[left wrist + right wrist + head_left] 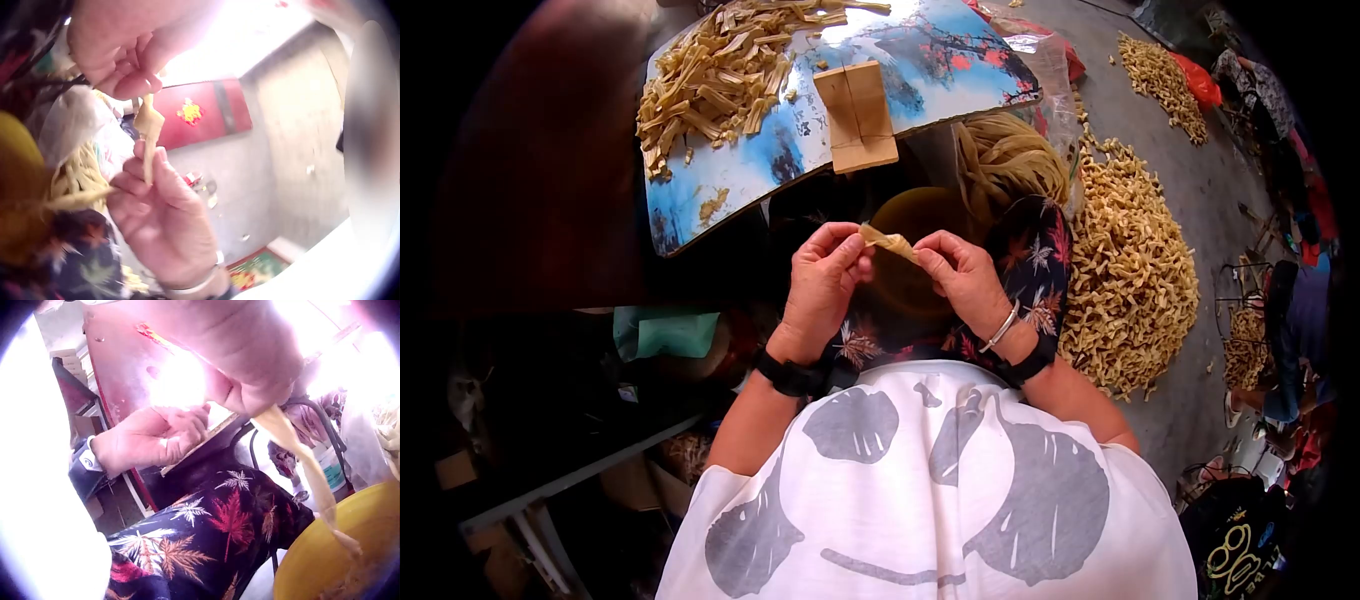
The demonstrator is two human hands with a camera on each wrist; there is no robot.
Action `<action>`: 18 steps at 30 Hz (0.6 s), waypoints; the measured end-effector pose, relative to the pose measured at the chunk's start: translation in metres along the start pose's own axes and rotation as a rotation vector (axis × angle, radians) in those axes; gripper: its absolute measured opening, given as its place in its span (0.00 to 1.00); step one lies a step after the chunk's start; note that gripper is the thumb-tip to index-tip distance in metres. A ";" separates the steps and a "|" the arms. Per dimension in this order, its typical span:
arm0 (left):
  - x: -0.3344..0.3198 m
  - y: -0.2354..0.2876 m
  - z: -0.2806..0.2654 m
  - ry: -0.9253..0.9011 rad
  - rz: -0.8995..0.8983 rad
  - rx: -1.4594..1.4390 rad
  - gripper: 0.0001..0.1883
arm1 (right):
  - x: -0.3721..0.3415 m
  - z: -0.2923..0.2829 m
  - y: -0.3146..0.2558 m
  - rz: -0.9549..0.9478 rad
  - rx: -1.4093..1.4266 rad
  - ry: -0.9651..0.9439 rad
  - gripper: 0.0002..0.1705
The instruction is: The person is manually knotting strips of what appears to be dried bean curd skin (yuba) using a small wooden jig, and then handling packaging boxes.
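Both hands meet over the lap, on a pale yellow tofu-skin strip [888, 242]. The left hand [822, 285] pinches one end between thumb and fingers. Opposite it, the right hand [968, 288], with a bracelet at the wrist, pinches the other end. In the left wrist view the piece of strip [150, 125] between the hands looks folded and narrow. The right wrist view shows a long tail of the strip [306, 456] hanging from the right hand [244, 356] into a yellow basin [300, 550].
A painted tabletop [800, 150] ahead bears a heap of short strips [720, 85] and a small wooden stand [858, 115] at its near edge. Long soft strips [1010, 165] lie beside the basin. Large piles of small twisted pieces [1135, 280] cover the floor at right.
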State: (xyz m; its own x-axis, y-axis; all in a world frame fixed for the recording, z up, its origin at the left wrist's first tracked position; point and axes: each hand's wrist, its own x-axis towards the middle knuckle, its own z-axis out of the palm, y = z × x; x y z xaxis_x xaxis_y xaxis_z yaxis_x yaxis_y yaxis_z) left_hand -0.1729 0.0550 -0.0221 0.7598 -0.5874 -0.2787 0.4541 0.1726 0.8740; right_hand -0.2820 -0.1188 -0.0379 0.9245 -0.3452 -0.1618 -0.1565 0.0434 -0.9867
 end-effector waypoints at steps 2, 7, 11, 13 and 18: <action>-0.004 -0.010 0.010 0.014 -0.065 -0.265 0.12 | -0.001 0.008 -0.004 -0.171 -0.144 0.159 0.08; -0.008 -0.017 0.023 -0.079 -0.061 -0.221 0.14 | -0.003 0.021 -0.013 -0.370 -0.344 0.130 0.09; -0.010 -0.014 0.022 -0.130 -0.104 -0.172 0.13 | 0.009 0.014 -0.017 -0.336 -0.302 0.043 0.13; -0.009 -0.016 0.019 -0.158 -0.142 -0.132 0.12 | 0.016 0.009 -0.009 -0.296 -0.285 -0.070 0.16; -0.014 -0.015 0.008 -0.126 -0.108 0.272 0.09 | 0.019 0.004 -0.016 -0.271 -0.335 -0.014 0.17</action>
State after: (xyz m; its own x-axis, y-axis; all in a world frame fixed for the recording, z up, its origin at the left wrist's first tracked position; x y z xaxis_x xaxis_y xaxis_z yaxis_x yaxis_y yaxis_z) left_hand -0.1948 0.0541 -0.0282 0.6426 -0.6868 -0.3396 0.3757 -0.1038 0.9209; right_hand -0.2605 -0.1222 -0.0254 0.9520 -0.2892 0.1003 -0.0092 -0.3547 -0.9350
